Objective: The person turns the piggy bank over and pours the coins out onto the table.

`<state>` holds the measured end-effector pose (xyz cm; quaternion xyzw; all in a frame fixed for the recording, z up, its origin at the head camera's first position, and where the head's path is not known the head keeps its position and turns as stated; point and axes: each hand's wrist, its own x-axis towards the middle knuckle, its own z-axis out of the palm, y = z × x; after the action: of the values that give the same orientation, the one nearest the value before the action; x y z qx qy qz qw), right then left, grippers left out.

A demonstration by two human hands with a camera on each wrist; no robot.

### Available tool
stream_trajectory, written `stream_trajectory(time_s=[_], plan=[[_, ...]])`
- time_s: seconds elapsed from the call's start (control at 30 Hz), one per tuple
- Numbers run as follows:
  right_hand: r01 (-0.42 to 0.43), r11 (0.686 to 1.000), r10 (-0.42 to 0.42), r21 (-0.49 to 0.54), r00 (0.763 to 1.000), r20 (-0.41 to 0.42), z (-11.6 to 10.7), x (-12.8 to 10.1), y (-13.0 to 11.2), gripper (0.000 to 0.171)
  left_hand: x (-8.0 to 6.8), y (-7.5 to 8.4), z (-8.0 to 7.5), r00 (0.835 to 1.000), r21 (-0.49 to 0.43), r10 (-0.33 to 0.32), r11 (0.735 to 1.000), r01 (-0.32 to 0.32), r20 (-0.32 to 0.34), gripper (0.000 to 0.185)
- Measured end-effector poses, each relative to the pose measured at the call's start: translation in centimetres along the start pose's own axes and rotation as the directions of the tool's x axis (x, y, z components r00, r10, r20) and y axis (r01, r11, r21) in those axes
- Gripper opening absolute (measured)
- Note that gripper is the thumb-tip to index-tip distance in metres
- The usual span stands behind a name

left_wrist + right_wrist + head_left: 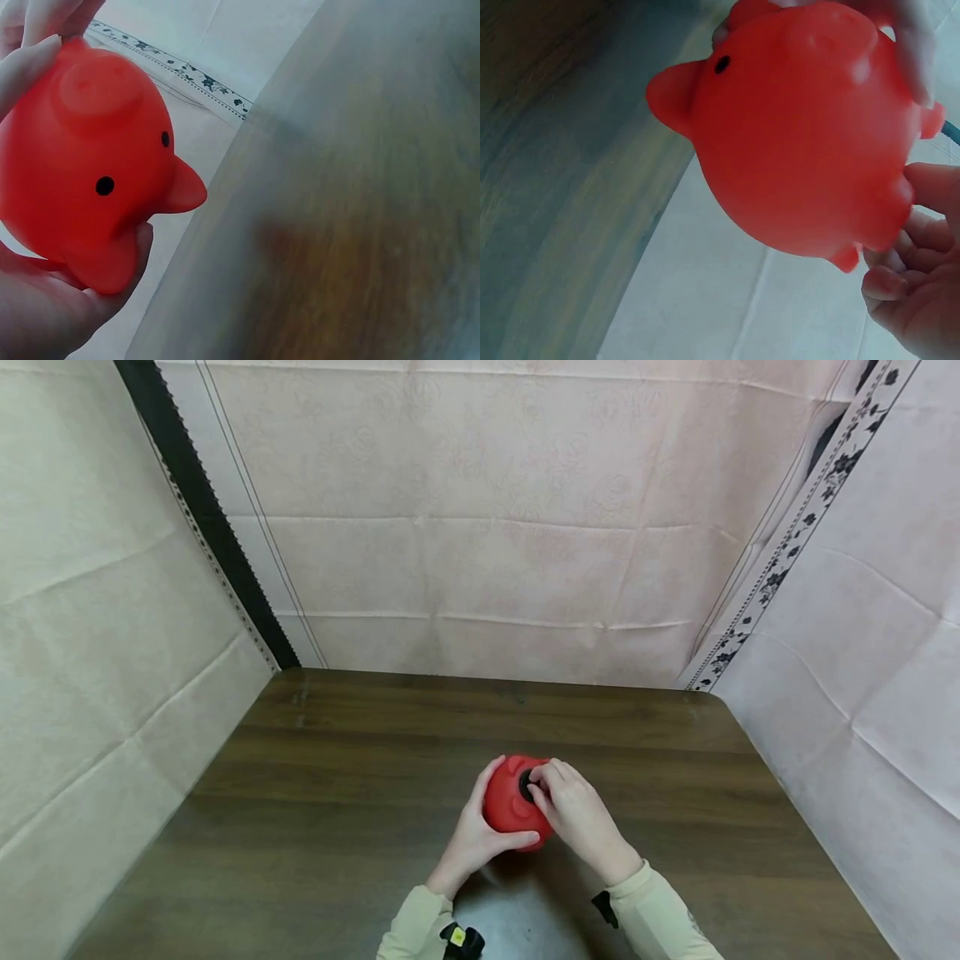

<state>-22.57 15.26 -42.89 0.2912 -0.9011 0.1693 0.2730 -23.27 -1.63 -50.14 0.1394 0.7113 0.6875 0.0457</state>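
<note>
The red pig toy (508, 802) is held just above the wooden table (337, 793), near its front edge at about 6 o'clock of the tabletop; it appears to be a light, hollow, smooth-skinned piece that is likely to yield under pressure, so hold is best taken around the round body. The left hand (472, 839) cups the body, thumb curled beneath and fingers over the far side. The right hand (577, 818) pinches a black plug (527, 787) at the toy's 3 o'clock side with curled fingertips.
</note>
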Motion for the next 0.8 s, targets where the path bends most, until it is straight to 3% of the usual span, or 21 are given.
stream_trajectory(time_s=[0.23, 0.43, 0.53, 0.7, 0.8], plan=[[0.187, 0.982, -0.187, -0.006, 0.982, 0.012, -0.7, 0.1, 0.6, 0.026, -0.3, 0.2, -0.5, 0.998, -0.012, 0.002, 1.0, -0.001, 0.058, 0.093], [0.369, 0.928, -0.372, 0.053, 0.925, 0.078, -2.0, 1.0, 1.4, 0.03, -0.4, 0.8, -1.3, 0.987, -0.07, -0.016, 0.997, 0.027, 0.158, 0.089], [0.399, 0.912, -0.408, 0.094, 0.908, 0.097, -2.9, 1.5, 1.6, 0.029, -0.4, 1.2, -1.5, 0.979, -0.093, -0.011, 0.995, 0.03, 0.205, 0.086], [0.383, 0.918, -0.391, 0.101, 0.917, 0.076, -3.7, 1.5, 1.8, 0.028, -0.1, 1.4, -1.5, 0.97, -0.108, 0.002, 0.994, 0.025, 0.242, 0.086], [0.402, 0.914, -0.405, 0.059, 0.911, 0.078, -3.9, 1.4, 1.8, 0.027, 0.0, 1.4, -1.3, 0.968, -0.104, -0.001, 0.994, 0.028, 0.252, 0.087]])
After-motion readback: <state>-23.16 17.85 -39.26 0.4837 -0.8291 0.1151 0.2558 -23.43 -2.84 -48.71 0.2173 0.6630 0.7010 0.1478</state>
